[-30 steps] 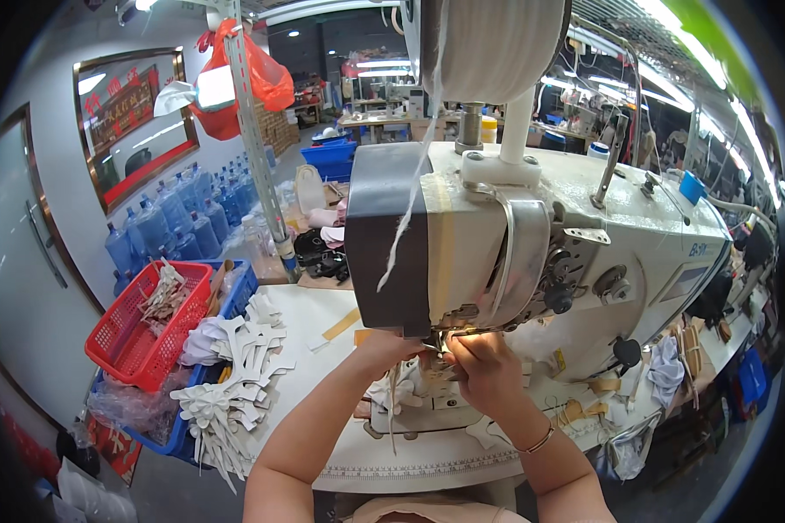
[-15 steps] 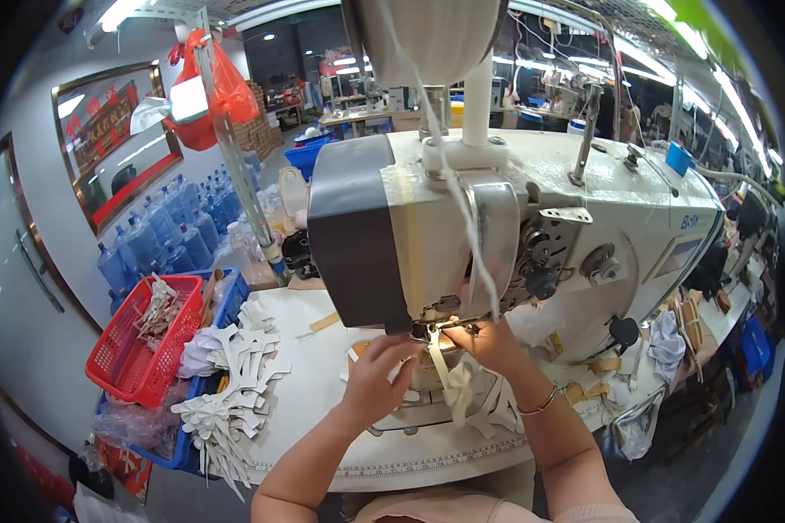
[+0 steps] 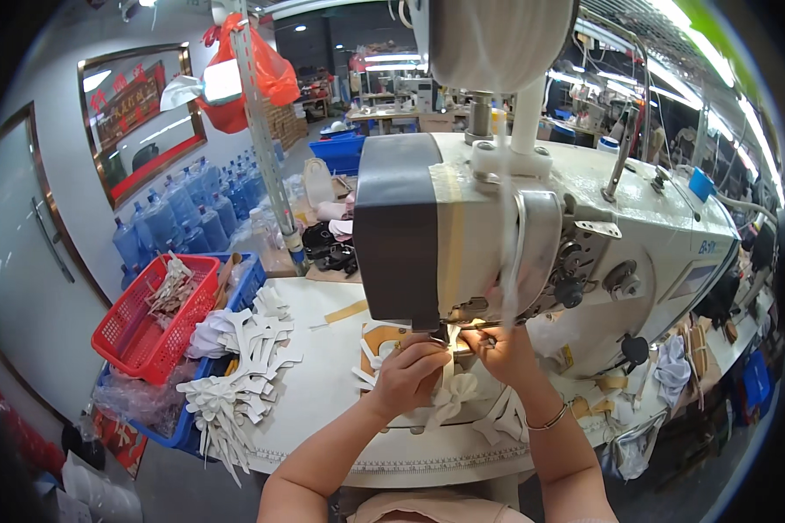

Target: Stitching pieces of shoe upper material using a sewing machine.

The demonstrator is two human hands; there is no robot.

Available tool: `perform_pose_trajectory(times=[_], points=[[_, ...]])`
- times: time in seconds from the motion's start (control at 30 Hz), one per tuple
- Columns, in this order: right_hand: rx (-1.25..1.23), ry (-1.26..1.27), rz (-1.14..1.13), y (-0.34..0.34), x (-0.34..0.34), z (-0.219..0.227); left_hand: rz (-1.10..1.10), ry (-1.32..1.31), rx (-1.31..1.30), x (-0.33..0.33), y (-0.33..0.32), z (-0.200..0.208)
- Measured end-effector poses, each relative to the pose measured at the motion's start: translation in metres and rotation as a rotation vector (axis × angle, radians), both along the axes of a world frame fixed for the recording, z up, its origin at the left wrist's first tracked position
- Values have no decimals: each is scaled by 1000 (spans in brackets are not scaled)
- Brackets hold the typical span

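Observation:
A large white sewing machine (image 3: 471, 235) with a dark grey end cover stands before me. Under its lit needle area a cream strip (image 3: 449, 370) runs down toward me, ending in loose, pale, petal-like pieces (image 3: 456, 397) on the bed. My left hand (image 3: 412, 375) is closed at the strip's left side, fingers bent and tips pinching its edge by the presser foot. From the right, my right hand (image 3: 504, 353), a bracelet on its wrist, pinches the strip close to the needle with thumb and forefinger. The machine head partly hides the fingertips.
White cut pieces (image 3: 257, 353) are heaped at the table's left, beside a red basket (image 3: 131, 349) over a blue crate (image 3: 183, 427). A tan strip (image 3: 347, 311) lies behind my left hand. Cloth scraps (image 3: 672, 366) lie at the right. A metal post (image 3: 266, 148) rises behind the crate.
The whole view has shifted, so the machine sits farther right. My left hand's fingers, spread before, have closed in against the strip. The right hand stays by the needle.

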State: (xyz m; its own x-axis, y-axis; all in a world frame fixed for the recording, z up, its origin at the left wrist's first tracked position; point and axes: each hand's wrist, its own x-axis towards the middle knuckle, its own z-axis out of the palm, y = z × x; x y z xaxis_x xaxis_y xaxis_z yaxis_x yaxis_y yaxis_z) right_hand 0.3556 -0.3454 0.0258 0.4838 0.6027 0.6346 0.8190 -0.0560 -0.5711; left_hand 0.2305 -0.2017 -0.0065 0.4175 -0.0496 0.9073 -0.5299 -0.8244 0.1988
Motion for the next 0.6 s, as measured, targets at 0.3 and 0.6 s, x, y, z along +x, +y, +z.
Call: perform_pose_trajectory(times=[0.3,0.6], points=[[-15,-37,-25,-1,2,-2,-45,29,-63,3,4,1],[4,-351,-81,-23,-56,12,-52,689,-835,26,33,27]])
